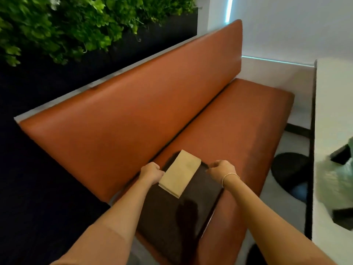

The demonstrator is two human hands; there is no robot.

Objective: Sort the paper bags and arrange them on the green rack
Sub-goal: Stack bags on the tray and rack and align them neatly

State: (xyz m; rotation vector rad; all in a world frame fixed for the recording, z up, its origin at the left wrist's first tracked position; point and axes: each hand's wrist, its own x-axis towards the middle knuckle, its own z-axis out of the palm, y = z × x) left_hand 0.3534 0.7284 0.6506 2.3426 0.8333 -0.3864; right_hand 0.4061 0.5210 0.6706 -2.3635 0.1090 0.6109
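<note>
Head view: your left hand (151, 172) and right hand (219, 169) each clench an edge of the dark tray (172, 217) on the orange bench (229, 121), likely for carrying; paper bags (179, 174) lie stacked at its 12 o'clock end. No green rack shows.

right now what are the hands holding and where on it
Both hands grip the dark tray by its opposite side rims: left hand on the left edge, right hand on the right. The paper bags only lie on it.
</note>
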